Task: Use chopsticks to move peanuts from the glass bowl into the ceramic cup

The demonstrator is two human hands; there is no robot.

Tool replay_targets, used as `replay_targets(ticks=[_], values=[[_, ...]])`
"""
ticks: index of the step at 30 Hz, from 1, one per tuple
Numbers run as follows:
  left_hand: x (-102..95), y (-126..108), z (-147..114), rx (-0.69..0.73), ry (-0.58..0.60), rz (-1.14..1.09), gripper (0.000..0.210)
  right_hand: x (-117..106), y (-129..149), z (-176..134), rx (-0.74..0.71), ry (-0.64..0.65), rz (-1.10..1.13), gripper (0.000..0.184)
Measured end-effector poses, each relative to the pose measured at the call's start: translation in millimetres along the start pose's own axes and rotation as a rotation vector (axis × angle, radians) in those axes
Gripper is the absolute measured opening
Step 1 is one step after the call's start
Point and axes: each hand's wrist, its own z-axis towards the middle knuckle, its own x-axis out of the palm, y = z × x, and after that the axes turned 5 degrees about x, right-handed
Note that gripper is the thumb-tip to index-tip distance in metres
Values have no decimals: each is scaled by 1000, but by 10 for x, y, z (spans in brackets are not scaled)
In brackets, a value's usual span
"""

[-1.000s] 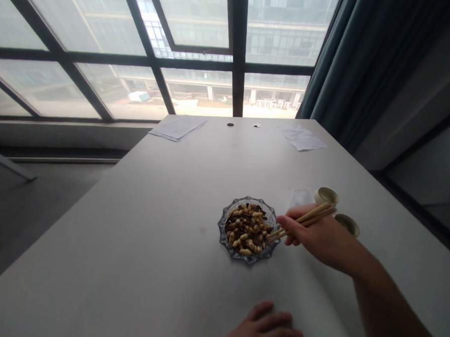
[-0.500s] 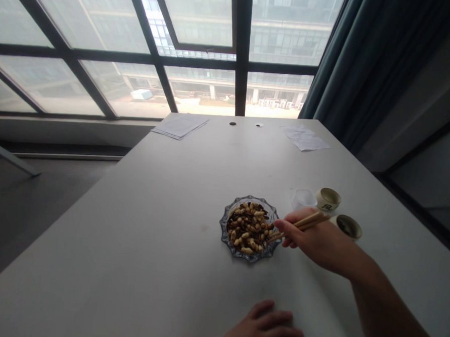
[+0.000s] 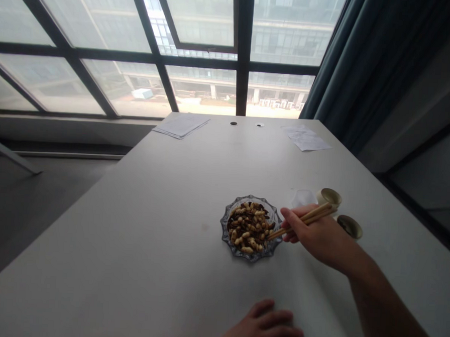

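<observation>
My right hand [image 3: 312,233] is closed around a pair of wooden chopsticks [image 3: 313,216], whose tips reach into the right side of a scalloped glass bowl [image 3: 225,241]. Peanuts in the shell [image 3: 247,249] fill the bowl, mixed with dark seeds or nuts whose kind I cannot make out. Whether the tips pinch a piece is too small to tell. Near the table's front edge, my left hand [image 3: 264,329] rests on the white surface with its fingers spread, holding nothing.
Behind my right hand stand a clear plastic container [image 3: 303,198], a pale cup [image 3: 329,196] and another cup [image 3: 350,227] with dark contents. Papers [image 3: 181,126] lie at the back left of the white table [image 3: 151,210], and another sheet [image 3: 305,138] at the back right.
My right hand has drawn slightly right and back, and the rear ends of the chopsticks have risen. The tips stay at the bowl's right side. My left hand has hardly moved.
</observation>
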Motion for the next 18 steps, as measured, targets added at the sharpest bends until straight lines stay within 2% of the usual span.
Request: replay_targets(ticks=[3,6,9,11,13,15,18], values=[[-1,-4,-2,-2,19,-11,25,-102,4,-51,33,-56,12,46],[-27,1,6,-8,55,-29,24,-370,0,-183,91,-184,49,46],[-115,24,34,-3,83,-63,25,-768,-58,-395,186,-433,68,44],[-194,42,58,11,143,-85,27,-1028,-137,-531,202,-616,36,41],[-261,57,78,3,147,-91,26,-1222,-240,-610,238,-734,16,39],[-300,68,91,4,144,-101,26,-1328,-349,-593,279,-774,0,37],[-310,76,100,10,144,-104,25,-1347,-490,-389,362,-687,17,36]])
